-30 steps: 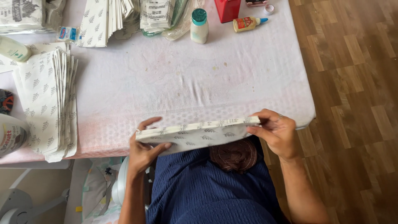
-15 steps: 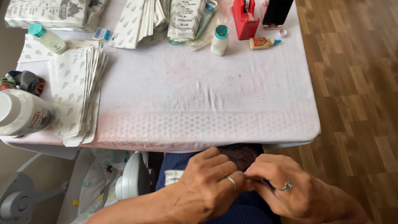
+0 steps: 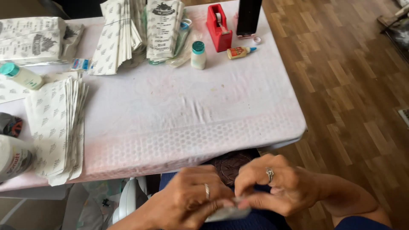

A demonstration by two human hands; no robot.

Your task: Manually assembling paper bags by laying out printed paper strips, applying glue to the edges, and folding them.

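Note:
My left hand and my right hand are close together over my lap, below the table's near edge. Both pinch a pale printed paper piece, most of it hidden under my fingers. Each hand wears a ring. My blue clothing shows under the hands.
The table has a white cloth. On it lie stacks of printed paper bags at the left and at the back, a red tape dispenser, small glue bottles, a teal-capped bottle and a large white container. Wooden floor lies to the right.
A second ago my hands held a flat stack of paper bags apart at the table edge. They have since come together low over my lap, and the view has tilted toward the table.

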